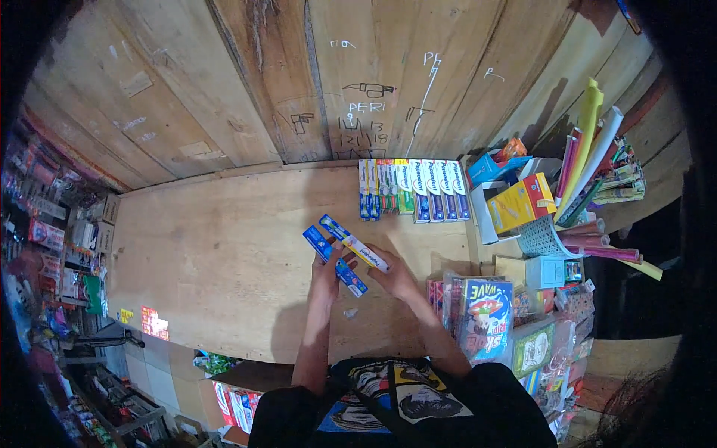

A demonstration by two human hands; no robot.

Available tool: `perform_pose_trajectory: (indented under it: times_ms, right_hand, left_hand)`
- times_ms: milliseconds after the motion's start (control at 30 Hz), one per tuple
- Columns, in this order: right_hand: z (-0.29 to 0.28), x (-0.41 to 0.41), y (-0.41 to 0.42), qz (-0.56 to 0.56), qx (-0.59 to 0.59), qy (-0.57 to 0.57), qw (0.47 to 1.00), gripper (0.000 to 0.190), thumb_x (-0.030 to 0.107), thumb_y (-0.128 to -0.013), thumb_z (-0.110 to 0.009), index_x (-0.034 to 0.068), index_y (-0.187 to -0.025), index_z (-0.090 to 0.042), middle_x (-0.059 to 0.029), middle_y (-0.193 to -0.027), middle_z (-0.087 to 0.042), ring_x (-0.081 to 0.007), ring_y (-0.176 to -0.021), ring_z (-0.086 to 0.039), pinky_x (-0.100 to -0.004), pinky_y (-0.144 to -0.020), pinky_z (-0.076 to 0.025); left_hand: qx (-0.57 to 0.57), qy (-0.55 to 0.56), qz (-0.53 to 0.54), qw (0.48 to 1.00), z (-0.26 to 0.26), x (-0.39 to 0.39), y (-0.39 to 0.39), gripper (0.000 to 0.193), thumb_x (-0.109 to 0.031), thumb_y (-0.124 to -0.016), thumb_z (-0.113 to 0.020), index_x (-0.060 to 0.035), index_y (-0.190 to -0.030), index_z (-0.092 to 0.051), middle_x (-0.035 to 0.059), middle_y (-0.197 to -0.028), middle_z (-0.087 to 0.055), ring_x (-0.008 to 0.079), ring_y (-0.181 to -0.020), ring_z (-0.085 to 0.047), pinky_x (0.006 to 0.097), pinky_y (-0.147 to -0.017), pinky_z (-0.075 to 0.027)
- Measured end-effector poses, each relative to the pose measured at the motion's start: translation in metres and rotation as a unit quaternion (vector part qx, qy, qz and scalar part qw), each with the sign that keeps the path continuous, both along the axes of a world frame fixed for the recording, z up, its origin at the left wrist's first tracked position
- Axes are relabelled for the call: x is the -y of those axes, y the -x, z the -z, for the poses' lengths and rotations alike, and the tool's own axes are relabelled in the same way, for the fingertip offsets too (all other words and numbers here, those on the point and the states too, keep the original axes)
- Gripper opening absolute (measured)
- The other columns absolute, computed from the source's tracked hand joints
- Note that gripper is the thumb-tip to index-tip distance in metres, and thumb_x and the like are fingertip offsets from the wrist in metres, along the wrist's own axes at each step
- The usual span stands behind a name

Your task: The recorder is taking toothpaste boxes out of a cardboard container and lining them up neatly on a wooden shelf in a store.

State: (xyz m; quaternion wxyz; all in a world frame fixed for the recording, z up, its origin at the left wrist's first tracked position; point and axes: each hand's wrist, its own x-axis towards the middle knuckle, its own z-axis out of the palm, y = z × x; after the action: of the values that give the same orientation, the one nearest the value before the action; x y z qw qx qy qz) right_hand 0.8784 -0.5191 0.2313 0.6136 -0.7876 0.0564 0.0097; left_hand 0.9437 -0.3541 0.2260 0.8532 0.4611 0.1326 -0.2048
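Over the wooden shelf board, my left hand grips a blue toothpaste box, tilted so its ends point to upper left and lower right. My right hand holds the lower end of a white, yellow and blue Pepsodent box. The two boxes lie nearly parallel, close together. At the back of the board stands a row of Pepsodent boxes, several of them white and blue. A green and yellow box and narrower boxes line up to its left.
A plank wall with scribbles rises behind the board. Right of the board are a yellow carton, a woven basket with rolled paper, and plastic-wrapped books. Packed shelves stand left. A cardboard box sits below the front edge.
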Motion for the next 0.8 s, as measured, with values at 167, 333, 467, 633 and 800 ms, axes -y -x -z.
perform_pose_trajectory:
  times_ms: [167,333,467,633,800]
  right_hand:
    - [-0.005,-0.001,-0.02,-0.002,0.021,0.006,1.0,0.058,0.004,-0.08,-0.068,0.002,-0.135,-0.05,-0.0166,-0.12,-0.062,-0.0237,-0.113,-0.058,-0.0328,-0.098,-0.045]
    - [0.006,0.008,-0.04,0.15,-0.106,-0.247,0.952,0.035,0.003,-0.086,-0.068,0.001,-0.119,-0.06,-0.0121,-0.114,-0.063,-0.0143,-0.099,-0.062,-0.0263,-0.08,-0.051]
    - [0.032,0.008,-0.062,0.297,0.045,-0.458,0.836,0.032,0.006,-0.09,-0.065,0.003,-0.12,-0.053,-0.0096,-0.103,-0.065,-0.0154,-0.085,-0.066,-0.029,-0.076,-0.056]
    - [0.025,0.028,-0.096,0.333,0.055,-0.418,0.843,0.027,0.017,-0.094,-0.063,0.004,-0.115,-0.053,-0.0086,-0.098,-0.066,-0.0162,-0.083,-0.068,-0.0342,-0.077,-0.06]
    - [0.035,0.042,-0.113,0.305,0.017,-0.382,0.872,0.023,0.029,-0.097,-0.06,0.007,-0.103,-0.062,-0.0027,-0.087,-0.065,-0.0098,-0.075,-0.063,-0.0258,-0.062,-0.052]
  left_hand:
    - [-0.013,-0.046,-0.001,0.999,0.007,0.01,-0.029,0.045,-0.017,-0.088,-0.07,-0.0042,-0.127,-0.05,0.0103,-0.109,-0.063,0.0238,-0.091,-0.066,0.0365,-0.073,-0.057]
    - [-0.053,-0.014,-0.003,0.998,0.023,0.005,-0.042,0.039,-0.013,-0.084,-0.073,-0.0067,-0.118,-0.056,0.008,-0.103,-0.065,0.0207,-0.087,-0.067,0.0352,-0.07,-0.056]
    - [-0.054,-0.016,-0.015,0.998,0.024,0.012,-0.043,0.04,-0.011,-0.085,-0.072,-0.0062,-0.121,-0.055,0.0082,-0.106,-0.065,0.0196,-0.084,-0.065,0.0347,-0.068,-0.056]
    - [-0.056,-0.045,-0.053,0.996,0.033,-0.009,-0.064,0.044,-0.019,-0.089,-0.068,-0.0052,-0.128,-0.053,0.0073,-0.109,-0.066,0.0171,-0.083,-0.063,0.0318,-0.068,-0.055]
    - [-0.019,-0.159,0.059,0.985,0.021,-0.008,-0.084,0.048,-0.025,-0.084,-0.075,-0.0023,-0.122,-0.059,0.0078,-0.106,-0.068,0.0151,-0.086,-0.064,0.0317,-0.069,-0.054]
